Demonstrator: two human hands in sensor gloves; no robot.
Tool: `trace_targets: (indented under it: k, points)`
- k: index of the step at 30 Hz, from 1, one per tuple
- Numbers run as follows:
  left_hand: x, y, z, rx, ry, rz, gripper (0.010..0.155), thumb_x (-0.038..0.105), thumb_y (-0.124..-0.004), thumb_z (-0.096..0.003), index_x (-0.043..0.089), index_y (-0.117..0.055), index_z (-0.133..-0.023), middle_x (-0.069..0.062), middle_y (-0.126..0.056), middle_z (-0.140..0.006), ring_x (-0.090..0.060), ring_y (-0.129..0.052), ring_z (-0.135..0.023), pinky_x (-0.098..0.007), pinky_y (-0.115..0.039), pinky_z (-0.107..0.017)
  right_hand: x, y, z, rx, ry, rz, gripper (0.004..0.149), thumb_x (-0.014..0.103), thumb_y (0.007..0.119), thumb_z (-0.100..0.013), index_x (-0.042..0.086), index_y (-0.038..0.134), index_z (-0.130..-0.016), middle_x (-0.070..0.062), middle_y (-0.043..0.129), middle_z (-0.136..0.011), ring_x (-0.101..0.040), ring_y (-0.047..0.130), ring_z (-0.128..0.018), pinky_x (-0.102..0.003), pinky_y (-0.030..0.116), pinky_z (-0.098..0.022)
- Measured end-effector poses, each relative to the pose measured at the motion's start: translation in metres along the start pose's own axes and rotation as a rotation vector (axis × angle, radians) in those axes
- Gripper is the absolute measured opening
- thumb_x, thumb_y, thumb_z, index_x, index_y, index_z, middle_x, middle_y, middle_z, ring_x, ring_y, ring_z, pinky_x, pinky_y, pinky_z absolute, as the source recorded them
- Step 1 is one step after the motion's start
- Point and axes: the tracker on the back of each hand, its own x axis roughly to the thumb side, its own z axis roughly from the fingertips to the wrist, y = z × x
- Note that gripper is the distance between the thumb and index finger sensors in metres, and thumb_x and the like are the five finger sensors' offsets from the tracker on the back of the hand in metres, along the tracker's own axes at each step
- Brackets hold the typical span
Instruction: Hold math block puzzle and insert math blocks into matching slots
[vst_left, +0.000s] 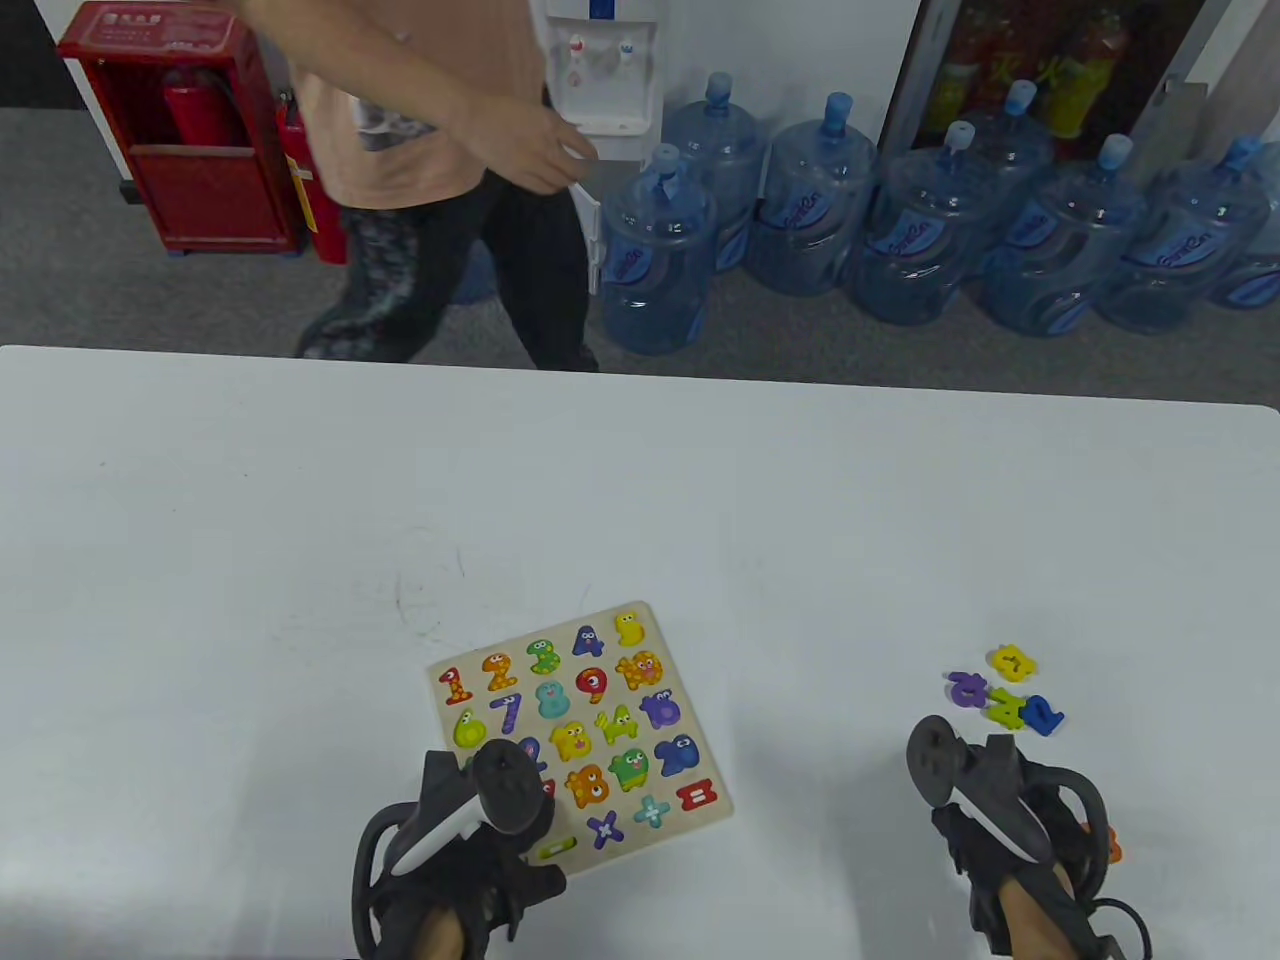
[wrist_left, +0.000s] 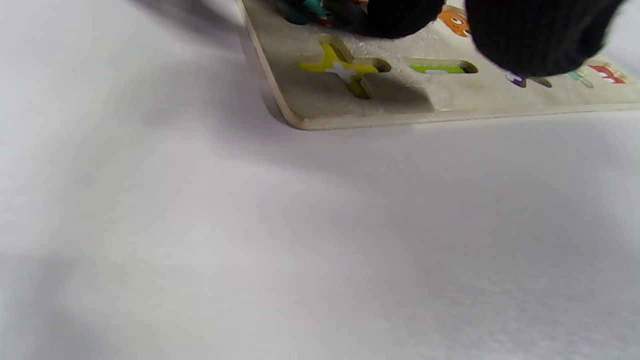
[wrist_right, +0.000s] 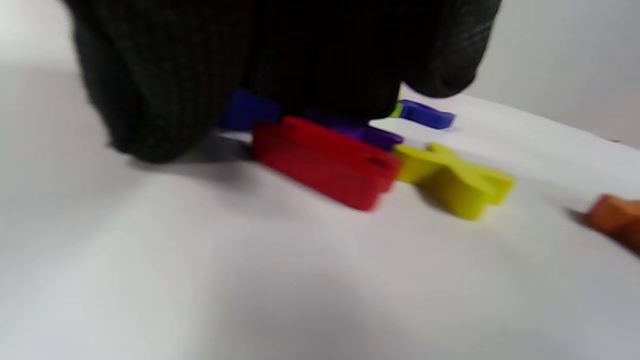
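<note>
The wooden puzzle board (vst_left: 706, 772) lies near the table's front, most slots filled with coloured number and sign blocks. My left hand (vst_left: 515, 825) rests on its near left corner. In the left wrist view the gloved fingertips (wrist_left: 535, 35) press on the board (wrist_left: 475, 100) above an empty plus slot (wrist_left: 342, 67) and an empty minus slot (wrist_left: 440, 67). My right hand (vst_left: 985, 800) is on the table just before the loose blocks (vst_left: 1005, 692). In the right wrist view its fingers (wrist_right: 160, 90) hang over a red block (wrist_right: 325, 160) beside a yellow block (wrist_right: 455, 180); whether they grip it is hidden.
An orange block (vst_left: 1110, 848) lies right of my right hand and shows in the right wrist view (wrist_right: 615, 217). A blue block (wrist_right: 425, 114) lies behind the yellow one. A person walks behind the table's far edge, with water bottles (vst_left: 660, 250) on the floor.
</note>
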Motion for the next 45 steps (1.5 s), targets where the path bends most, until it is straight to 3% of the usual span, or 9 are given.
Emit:
trace_targets:
  k: [7,12,18,22,24,30,37,41,45]
  points:
    - [0.038,-0.007,-0.003,-0.029,-0.070,-0.082,0.066,0.056,-0.077,-0.0333,0.042,-0.057,-0.095,0.014,-0.026,-0.107,-0.047,-0.018,-0.104,-0.074,-0.041,-0.072,0.041,-0.005,0.017,-0.072,-0.139,0.122,0.062,0.044,0.086,-0.015,0.027,0.083,-0.074,0.001,0.090,-0.072,-0.021,0.089,-0.062,-0.039,0.077,-0.051]
    - [0.057,-0.013,-0.003,-0.037,-0.135,-0.130,0.066,0.055,-0.078,-0.0333,0.041,-0.058,-0.095,0.014,-0.026,-0.108,-0.047,-0.019,-0.104,-0.074,-0.042,-0.072,0.057,-0.004,0.028,-0.118,-0.196,0.190,0.060,0.043,0.083,-0.018,0.026,0.082,-0.076,0.000,0.087,-0.076,-0.023,0.087,-0.066,-0.041,0.075,-0.054]
    - [0.063,-0.014,-0.006,-0.019,-0.192,-0.126,0.066,0.056,-0.078,-0.0331,0.041,-0.059,-0.095,0.015,-0.027,-0.108,-0.046,-0.019,-0.105,-0.075,-0.039,-0.071,0.058,0.002,0.027,-0.075,-0.233,0.194,0.060,0.035,0.071,-0.027,0.025,0.069,-0.086,-0.004,0.073,-0.089,-0.027,0.075,-0.078,-0.044,0.068,-0.061]
    - [0.059,-0.009,-0.005,0.001,-0.211,-0.094,0.067,0.057,-0.079,-0.0320,0.040,-0.064,-0.095,0.014,-0.032,-0.109,-0.044,-0.024,-0.106,-0.075,-0.042,-0.071,0.052,-0.001,0.026,-0.073,-0.229,0.105,0.057,0.032,0.064,-0.030,0.024,0.069,-0.086,-0.004,0.070,-0.090,-0.027,0.073,-0.079,-0.044,0.066,-0.062]
    - [0.055,-0.004,-0.001,0.050,-0.211,-0.065,0.075,0.058,-0.079,-0.0309,0.037,-0.057,-0.100,0.011,-0.028,-0.110,-0.046,-0.030,-0.107,-0.077,-0.043,-0.070,0.048,-0.003,0.024,-0.094,-0.215,0.053,0.054,0.031,0.064,-0.031,0.025,0.072,-0.084,-0.004,0.071,-0.090,-0.027,0.073,-0.079,-0.044,0.066,-0.062]
    - [0.047,0.008,0.019,0.237,-0.076,-0.117,0.094,0.062,-0.081,-0.0286,0.027,-0.042,-0.106,-0.003,-0.027,-0.112,-0.056,-0.032,-0.105,-0.085,-0.042,-0.064,0.041,-0.005,0.021,-0.137,-0.164,-0.008,0.048,0.030,0.063,-0.031,0.028,0.077,-0.076,0.001,0.071,-0.089,-0.023,0.073,-0.079,-0.043,0.064,-0.065]
    - [0.046,-0.009,-0.007,0.152,0.015,-0.181,0.095,0.063,-0.080,-0.0285,0.029,-0.039,-0.107,-0.002,-0.029,-0.113,-0.054,-0.032,-0.107,-0.085,-0.038,-0.064,0.035,-0.009,0.020,0.028,-0.242,-0.032,0.046,0.030,0.063,-0.028,0.027,0.084,-0.068,-0.001,0.072,-0.088,-0.024,0.075,-0.077,-0.043,0.068,-0.060]
    - [0.048,-0.012,-0.015,0.136,0.024,-0.187,0.097,0.064,-0.079,-0.0280,0.031,-0.032,-0.107,0.000,-0.022,-0.113,-0.053,-0.027,-0.108,-0.085,-0.037,-0.066,0.039,-0.006,0.016,0.004,-0.196,0.006,0.045,0.030,0.064,-0.029,0.028,0.082,-0.070,0.000,0.071,-0.089,-0.024,0.074,-0.078,-0.044,0.067,-0.062]
    - [0.045,-0.012,-0.017,0.121,0.011,-0.171,0.096,0.063,-0.079,-0.0283,0.034,-0.031,-0.106,0.004,-0.020,-0.113,-0.051,-0.023,-0.108,-0.084,-0.035,-0.067,0.042,-0.006,0.015,-0.098,-0.120,0.049,0.047,0.030,0.066,-0.031,0.028,0.079,-0.077,0.001,0.066,-0.094,-0.023,0.074,-0.081,-0.045,0.065,-0.064]
